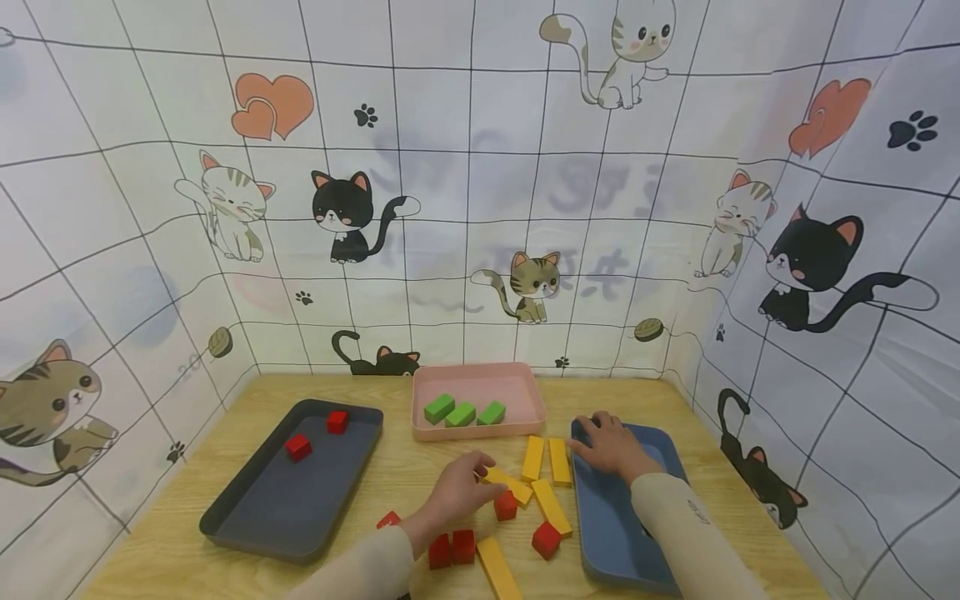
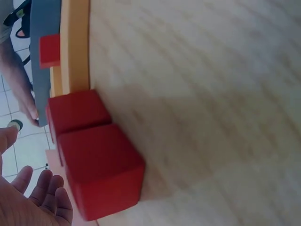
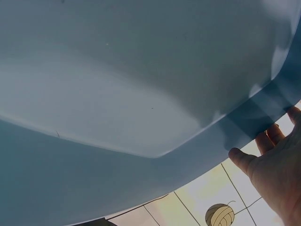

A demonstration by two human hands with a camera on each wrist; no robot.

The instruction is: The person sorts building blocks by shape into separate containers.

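My left hand point(image 1: 452, 493) hovers over the middle of the table, thumb and fingers apart with nothing between them. Its fingertips are close to a yellow block point(image 1: 516, 490) and a red cube point(image 1: 506, 506). Below the forearm sit two red cubes side by side, one of them point(image 2: 101, 169) large in the left wrist view. My right hand point(image 1: 613, 447) lies over the far left corner of a blue tray point(image 1: 617, 537). In the right wrist view, the fingers of that hand point(image 3: 277, 172) bend down over the tray's rim point(image 3: 207, 146).
At the left stands a dark grey tray point(image 1: 277, 500) holding two red cubes point(image 1: 298, 447). A pink tray point(image 1: 517, 408) at the back holds three green blocks point(image 1: 461, 414). More yellow blocks point(image 1: 559, 462) and red cubes point(image 1: 546, 540) lie beside the blue tray. Cat-print curtains point(image 1: 435, 192) enclose the table.
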